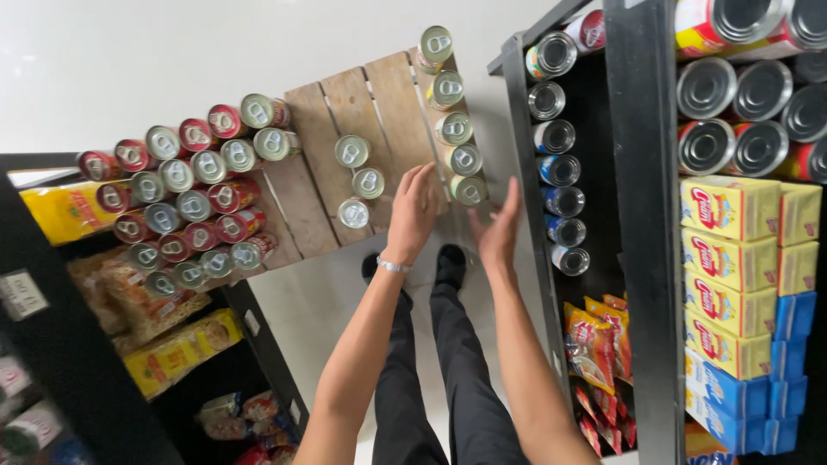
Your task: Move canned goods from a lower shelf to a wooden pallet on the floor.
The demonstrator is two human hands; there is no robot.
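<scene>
Wooden crate (319,164) already carried a big block of tins (185,194) at one end, three more (357,181) mid-boards and a row (452,129) along the far edge, while our left hand (412,211) and right hand (501,228) hovered open, holding nothing.

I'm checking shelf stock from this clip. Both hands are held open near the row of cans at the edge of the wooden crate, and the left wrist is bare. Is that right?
Not quite. The head view shows a thin silver bracelet on the left wrist. The rest holds: left hand and right hand are open, empty, beside the can row on the wooden crate.
</scene>
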